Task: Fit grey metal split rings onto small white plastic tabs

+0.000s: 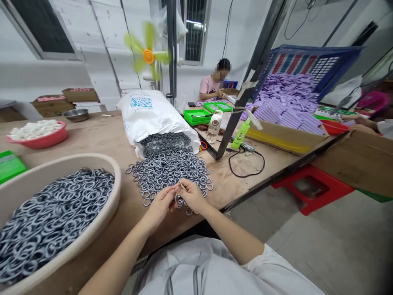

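My left hand (164, 199) and my right hand (193, 196) meet at the front of a pile of loose grey rings (172, 166) on the table. The left fingers are pinched together, and whatever lies between them is too small or hidden to make out. Between the right thumb and fingers sticks out a thin tan strip-like tool (183, 187), its far end covered by the fingers. The rings spill from the mouth of a white woven sack (150, 110) lying on its side. To the left stands a large beige basin (118, 174) full of similar rings (61, 217).
A red bowl (46, 141) of white pieces stands at far left. A black metal post (235, 110), green bottle (241, 133) and cable (245, 176) are right of the sack. Beyond are a carton (282, 141) of purple pieces, a fan (148, 56) and a seated co-worker (208, 87).
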Demonstrator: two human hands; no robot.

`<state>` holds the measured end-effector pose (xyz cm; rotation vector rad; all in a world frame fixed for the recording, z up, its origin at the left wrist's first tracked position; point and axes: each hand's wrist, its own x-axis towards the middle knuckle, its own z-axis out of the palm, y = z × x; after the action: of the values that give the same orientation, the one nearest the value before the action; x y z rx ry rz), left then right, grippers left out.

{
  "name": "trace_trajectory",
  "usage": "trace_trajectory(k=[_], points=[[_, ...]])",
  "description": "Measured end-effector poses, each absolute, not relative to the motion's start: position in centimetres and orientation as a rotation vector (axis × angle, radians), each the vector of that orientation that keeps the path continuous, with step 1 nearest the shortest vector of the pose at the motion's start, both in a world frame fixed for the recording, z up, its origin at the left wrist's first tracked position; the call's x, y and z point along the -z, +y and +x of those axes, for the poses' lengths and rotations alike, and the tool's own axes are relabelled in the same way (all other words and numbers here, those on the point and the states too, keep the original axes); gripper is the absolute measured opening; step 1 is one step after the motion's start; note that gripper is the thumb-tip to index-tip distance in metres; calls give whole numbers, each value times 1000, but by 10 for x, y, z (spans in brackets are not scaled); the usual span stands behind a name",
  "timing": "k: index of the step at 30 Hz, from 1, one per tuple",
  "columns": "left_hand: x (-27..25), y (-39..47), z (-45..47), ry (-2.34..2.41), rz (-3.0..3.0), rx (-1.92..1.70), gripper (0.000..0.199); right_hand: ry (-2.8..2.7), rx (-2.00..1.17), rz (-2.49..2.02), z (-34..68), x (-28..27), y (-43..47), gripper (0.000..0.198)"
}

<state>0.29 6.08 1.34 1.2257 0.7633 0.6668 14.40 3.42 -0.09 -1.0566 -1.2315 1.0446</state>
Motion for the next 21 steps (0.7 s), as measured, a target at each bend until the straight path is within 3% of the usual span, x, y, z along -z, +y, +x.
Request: trace_trajectory(k=[6,11,21], points=[[-6,68,-1,803,1196,-642,38,-1296,-1055,-1182,147,7,34,41],[-7,73,-6,824,1123,-738,39,-1339,-838,-1268,142,6,40,36],[1,77,-12,901,1117,-949,37,-1194,-924,-1169,138,9,45,41]])
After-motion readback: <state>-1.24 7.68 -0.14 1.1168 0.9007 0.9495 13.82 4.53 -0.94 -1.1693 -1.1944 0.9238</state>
